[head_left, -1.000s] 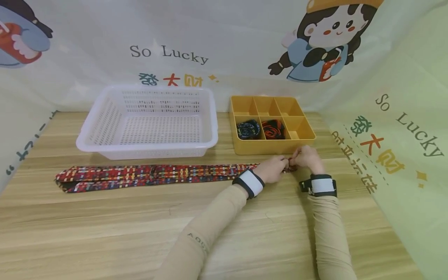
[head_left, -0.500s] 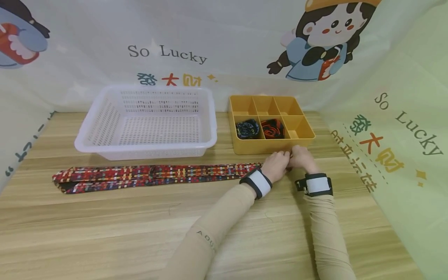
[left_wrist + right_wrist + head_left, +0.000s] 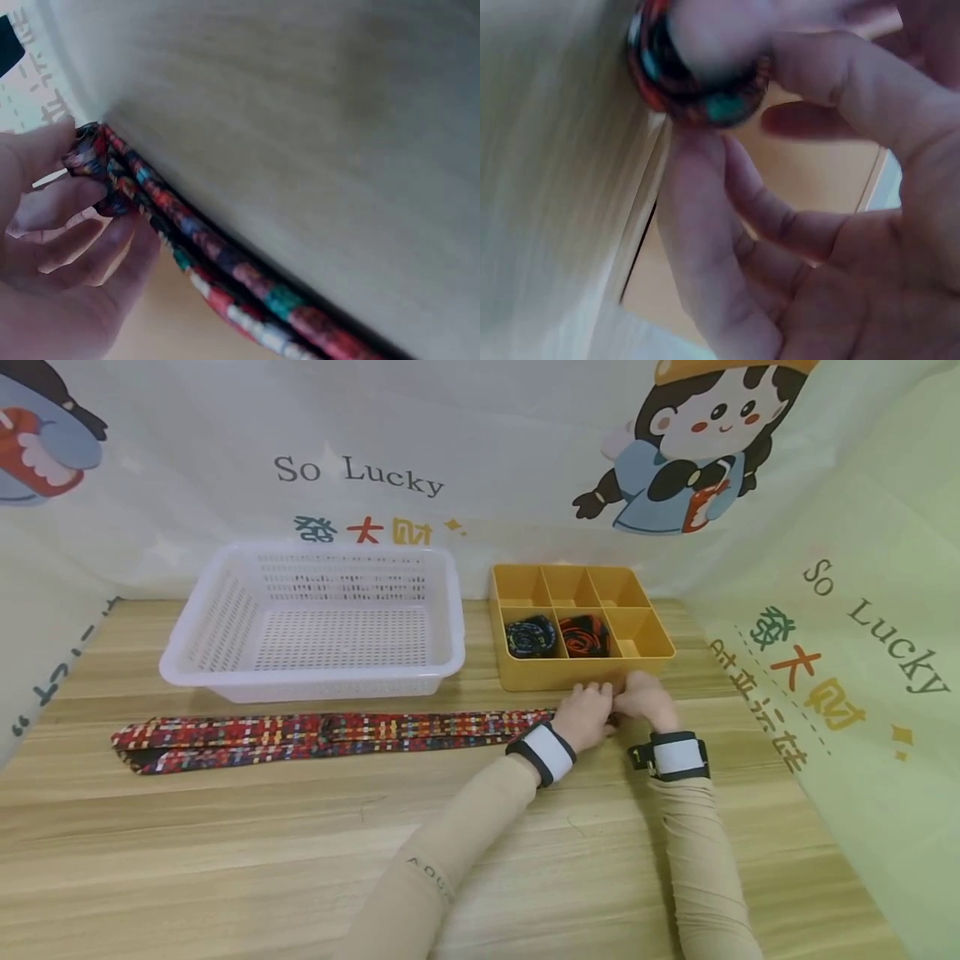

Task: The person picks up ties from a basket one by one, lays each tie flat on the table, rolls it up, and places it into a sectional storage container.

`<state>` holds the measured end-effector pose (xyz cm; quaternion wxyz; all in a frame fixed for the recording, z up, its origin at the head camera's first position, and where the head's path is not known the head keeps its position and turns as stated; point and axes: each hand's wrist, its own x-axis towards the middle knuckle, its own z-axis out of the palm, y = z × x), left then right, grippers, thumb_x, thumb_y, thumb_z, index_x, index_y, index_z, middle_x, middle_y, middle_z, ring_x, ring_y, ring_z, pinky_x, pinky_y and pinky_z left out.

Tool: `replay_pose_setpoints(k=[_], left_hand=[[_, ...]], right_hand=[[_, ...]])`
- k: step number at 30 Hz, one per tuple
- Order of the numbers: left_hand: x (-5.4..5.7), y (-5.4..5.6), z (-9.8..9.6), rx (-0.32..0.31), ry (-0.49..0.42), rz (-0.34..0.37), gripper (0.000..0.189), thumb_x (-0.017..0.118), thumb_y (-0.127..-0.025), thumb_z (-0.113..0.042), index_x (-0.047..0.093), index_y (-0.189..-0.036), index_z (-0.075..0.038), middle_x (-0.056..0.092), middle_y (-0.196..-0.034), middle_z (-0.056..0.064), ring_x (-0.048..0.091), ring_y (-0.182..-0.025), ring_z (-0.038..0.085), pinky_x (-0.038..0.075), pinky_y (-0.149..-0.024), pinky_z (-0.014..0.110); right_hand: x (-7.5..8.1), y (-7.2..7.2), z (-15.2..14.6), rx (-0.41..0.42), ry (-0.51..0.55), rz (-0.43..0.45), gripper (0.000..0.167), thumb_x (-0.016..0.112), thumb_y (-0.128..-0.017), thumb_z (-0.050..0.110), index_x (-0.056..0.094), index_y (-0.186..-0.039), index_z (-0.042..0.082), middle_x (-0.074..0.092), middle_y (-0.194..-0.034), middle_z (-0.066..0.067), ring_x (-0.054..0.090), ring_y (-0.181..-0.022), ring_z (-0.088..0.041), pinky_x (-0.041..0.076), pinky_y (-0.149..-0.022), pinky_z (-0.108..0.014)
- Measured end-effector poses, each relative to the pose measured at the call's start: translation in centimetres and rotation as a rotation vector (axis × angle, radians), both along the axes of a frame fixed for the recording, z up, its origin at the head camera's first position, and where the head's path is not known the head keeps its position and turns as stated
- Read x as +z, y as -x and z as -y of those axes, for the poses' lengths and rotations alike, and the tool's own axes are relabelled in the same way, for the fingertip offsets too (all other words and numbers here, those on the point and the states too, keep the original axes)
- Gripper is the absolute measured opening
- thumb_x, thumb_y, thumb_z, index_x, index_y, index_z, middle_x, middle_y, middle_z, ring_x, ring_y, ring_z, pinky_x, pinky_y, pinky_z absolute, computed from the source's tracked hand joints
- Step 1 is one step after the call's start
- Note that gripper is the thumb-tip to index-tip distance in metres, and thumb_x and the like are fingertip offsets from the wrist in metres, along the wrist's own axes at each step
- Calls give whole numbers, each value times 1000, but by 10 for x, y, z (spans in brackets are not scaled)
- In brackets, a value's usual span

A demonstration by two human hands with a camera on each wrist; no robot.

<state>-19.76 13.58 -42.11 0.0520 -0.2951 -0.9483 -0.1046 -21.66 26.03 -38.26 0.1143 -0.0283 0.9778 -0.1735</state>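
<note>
A red multicoloured necktie (image 3: 360,732) lies stretched along the table, folded lengthwise, its wide end at the left. The narrow end is rolled into a small coil (image 3: 91,169) between both hands. My left hand (image 3: 583,717) holds the coil, its fingers beside the strip in the left wrist view. My right hand (image 3: 645,702) grips the coil from the other side; its thumb and fingers close around the roll (image 3: 721,106) in the right wrist view. A blurred fingertip covers the coil's centre there. In the head view the hands hide the coil almost wholly.
Just behind the hands stands a yellow divided box (image 3: 577,675); two front compartments hold a rolled dark blue necktie (image 3: 531,637) and a rolled black-and-orange necktie (image 3: 585,636). A white perforated basket (image 3: 315,681) stands back left. Printed cloth (image 3: 510,460) walls the back and sides.
Both hands have shifted a little: the right slightly left, the left slightly forward, closing around the coil. The coil showed between the fingers a second ago. The necktie's wide end stays about where it was.
</note>
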Motion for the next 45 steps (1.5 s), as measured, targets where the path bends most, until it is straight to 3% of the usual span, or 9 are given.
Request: replay_pose_setpoints(k=[6,11,16,21,25,29,33,39,45], left_hand=[[3,7,10,-22,-92,32,33,77,-78,-31,69,-101,-9,70,-101,6,66,-96,23,51,-85,32],[4,10,13,43,-143,141,41,83,-71,-30,69,-102,-7,72,-101,9,68,-94,24,56,-78,34],[5,11,15,65,-80,170,47,83,-71,-31,64,-108,-8,70,-105,9,68,-95,25,57,-74,35],[4,16,22,-8,-79,237,55,84,-70,-27,59,-113,-5,67,-108,10,65,-103,25,54,-84,32],[4,21,28,-69,-122,264,43,81,-72,-33,66,-99,-4,68,-99,8,62,-96,21,50,-83,29],[6,23,31,-37,-185,283,26,80,-72,-32,73,-84,-10,71,-85,3,62,-84,19,50,-75,29],[8,24,33,26,-199,277,31,84,-69,-30,75,-94,-15,74,-93,-1,65,-91,19,51,-82,31],[8,20,35,23,-138,261,43,83,-70,-35,69,-104,-13,71,-102,2,66,-95,21,53,-81,33],[12,18,46,129,-113,324,10,72,-81,-13,65,-85,-8,69,-97,7,67,-89,27,54,-71,39]], right_hand=[[0,-4,15,-56,-40,-21,21,70,-72,15,55,-62,4,51,-69,-8,46,-65,-22,39,-55,-30],[-4,-4,4,32,112,21,21,74,-77,14,69,-78,-6,58,-67,-2,46,-61,-12,37,-54,-22],[-6,-3,-1,34,207,95,20,67,-80,9,70,-90,-8,66,-74,-3,55,-65,-11,44,-57,-21],[-4,-3,9,-6,123,99,18,68,-77,14,73,-81,-3,65,-67,-2,54,-63,-12,41,-54,-21],[-1,-3,21,-29,12,77,23,70,-75,20,64,-57,7,49,-54,5,44,-57,-12,33,-50,-22],[1,-3,25,-14,-11,62,33,71,-74,22,53,-48,14,40,-49,8,40,-53,-10,30,-49,-22],[1,-4,19,42,108,95,22,71,-80,18,67,-65,2,54,-56,7,49,-56,-8,39,-51,-19],[-4,-2,14,40,229,161,17,68,-79,10,70,-85,-6,60,-65,5,54,-61,-7,45,-57,-19],[-7,2,12,1,221,185,25,67,-78,10,67,-97,-7,67,-87,-9,59,-67,-7,51,-63,-22]])
